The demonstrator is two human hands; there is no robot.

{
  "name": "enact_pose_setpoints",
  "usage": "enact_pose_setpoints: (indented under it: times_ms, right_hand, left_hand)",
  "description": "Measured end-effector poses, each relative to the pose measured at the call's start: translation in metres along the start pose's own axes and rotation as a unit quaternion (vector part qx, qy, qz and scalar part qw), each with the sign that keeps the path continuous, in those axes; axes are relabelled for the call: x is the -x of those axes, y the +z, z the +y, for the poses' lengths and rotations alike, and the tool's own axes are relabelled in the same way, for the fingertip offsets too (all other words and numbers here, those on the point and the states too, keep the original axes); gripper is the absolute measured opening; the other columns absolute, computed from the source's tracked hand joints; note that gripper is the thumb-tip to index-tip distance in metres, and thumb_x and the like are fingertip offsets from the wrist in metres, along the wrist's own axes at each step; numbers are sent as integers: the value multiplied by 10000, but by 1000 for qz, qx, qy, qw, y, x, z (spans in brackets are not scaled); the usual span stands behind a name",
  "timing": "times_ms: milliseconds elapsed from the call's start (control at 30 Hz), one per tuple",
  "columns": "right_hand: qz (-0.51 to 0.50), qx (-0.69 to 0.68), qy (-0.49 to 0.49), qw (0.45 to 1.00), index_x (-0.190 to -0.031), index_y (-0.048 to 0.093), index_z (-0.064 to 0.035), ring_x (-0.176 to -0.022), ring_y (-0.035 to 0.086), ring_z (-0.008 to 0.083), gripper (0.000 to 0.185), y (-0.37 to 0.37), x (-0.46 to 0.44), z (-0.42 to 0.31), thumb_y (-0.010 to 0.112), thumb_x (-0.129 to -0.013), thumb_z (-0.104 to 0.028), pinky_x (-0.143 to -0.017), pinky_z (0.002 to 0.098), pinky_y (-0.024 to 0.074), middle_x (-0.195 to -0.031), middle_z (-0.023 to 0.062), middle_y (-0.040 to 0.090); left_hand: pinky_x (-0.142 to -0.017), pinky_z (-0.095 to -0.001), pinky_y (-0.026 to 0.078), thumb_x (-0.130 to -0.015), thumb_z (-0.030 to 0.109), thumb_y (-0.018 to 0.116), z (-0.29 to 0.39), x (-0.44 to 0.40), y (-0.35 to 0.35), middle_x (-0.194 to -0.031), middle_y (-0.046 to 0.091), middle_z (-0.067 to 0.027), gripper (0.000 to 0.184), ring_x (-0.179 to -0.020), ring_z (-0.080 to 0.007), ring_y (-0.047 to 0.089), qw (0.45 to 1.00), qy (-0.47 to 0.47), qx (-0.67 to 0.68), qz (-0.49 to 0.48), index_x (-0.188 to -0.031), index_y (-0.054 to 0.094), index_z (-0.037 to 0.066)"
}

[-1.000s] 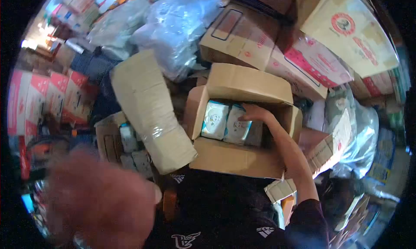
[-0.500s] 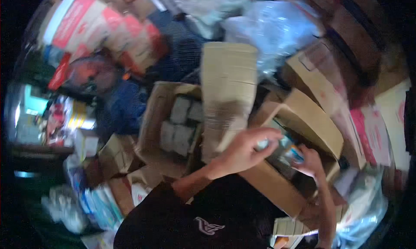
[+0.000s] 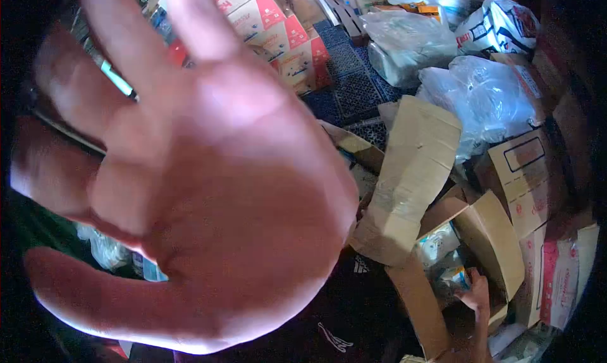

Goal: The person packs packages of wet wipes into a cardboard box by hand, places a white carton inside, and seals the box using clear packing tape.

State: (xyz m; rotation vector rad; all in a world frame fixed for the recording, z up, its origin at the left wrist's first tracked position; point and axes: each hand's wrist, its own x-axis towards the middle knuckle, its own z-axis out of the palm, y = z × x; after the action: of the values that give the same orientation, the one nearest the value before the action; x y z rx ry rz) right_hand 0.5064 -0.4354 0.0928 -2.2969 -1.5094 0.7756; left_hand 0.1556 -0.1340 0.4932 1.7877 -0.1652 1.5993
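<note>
Cartons behind — left hand splayed, right hand touching packet

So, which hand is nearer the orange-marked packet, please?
The right hand: it's at the orange-marked packet, inside the cardboard box; the left hand is outside, near the camera.

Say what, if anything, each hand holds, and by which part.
The left hand is open and holds nothing. The right hand is at the right edge of a packet inside the carton; whether it grips cannot be told.
</note>
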Motion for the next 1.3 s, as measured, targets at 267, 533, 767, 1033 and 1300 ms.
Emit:
enact_pose_setpoints:
  times_ms: [267,533,767,1033,1300]
  right_hand:
    - [-11,-61,-8,998,-981,562,-20,-809,681,372,522,-13,1,-17,823,-534,-87,-708,422,537,-833,181,685]
    - [20,-38,-12,999,-989,574,-9,-811,694,334,514,3,5,-2,815,-555,-138,-725,396,534,-849,184,685]
    - [8,-135,-1,991,-989,587,12,-806,696,269,471,-14,4,-24,815,-600,-124,-712,382,529,-860,169,694]
    - [4,-121,-5,993,-1033,611,30,-833,655,197,534,-34,8,-20,851,-585,-136,-750,338,514,-900,127,685]
    - [-47,-324,-31,944,-1208,564,31,-1067,590,234,694,-109,26,-5,854,-595,-113,-970,358,436,-1137,130,639]
  left_hand:
    - [-843,-360,462,-956,195,476,18,12,-3,-1056,623,-135,214,-970,-235,600,999,-6,-38,-1,-1041,565,20]
    - [-829,-342,467,-954,166,492,24,11,3,-1027,635,-130,201,-946,-220,611,999,4,-47,7,-1048,574,8]
    - [-817,-326,472,-952,140,506,22,9,11,-1001,645,-125,192,-925,-208,621,999,14,-42,15,-1054,583,-3]
    - [-803,-308,477,-950,111,522,-60,46,78,-972,657,-119,182,-902,-193,632,997,-67,-34,34,-1061,592,-15]
    - [-925,-399,478,-938,384,613,-123,244,184,-1160,602,-225,567,-1054,-327,616,854,-422,-17,-304,-1293,462,-31]
